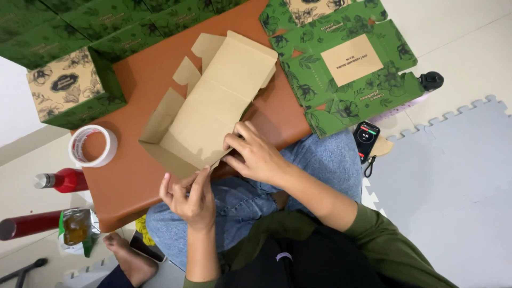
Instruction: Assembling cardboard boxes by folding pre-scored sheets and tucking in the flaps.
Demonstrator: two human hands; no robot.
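A half-folded brown cardboard box (205, 114) lies open on the low reddish-brown table (133, 181), its flaps spread at the far end. My right hand (256, 154) presses on the box's near right wall and corner. At the near edge of the box, my left hand (189, 194) pinches a flap between thumb and fingers. My knees in blue jeans sit under the table's near edge.
A stack of flat green floral box blanks (346, 64) overhangs the table's right end. Folded green boxes (69, 85) stand at the far left. A tape roll (92, 145) lies on the table. On the floor are a phone (366, 140), red bottles (61, 180) and a grey foam mat (453, 176).
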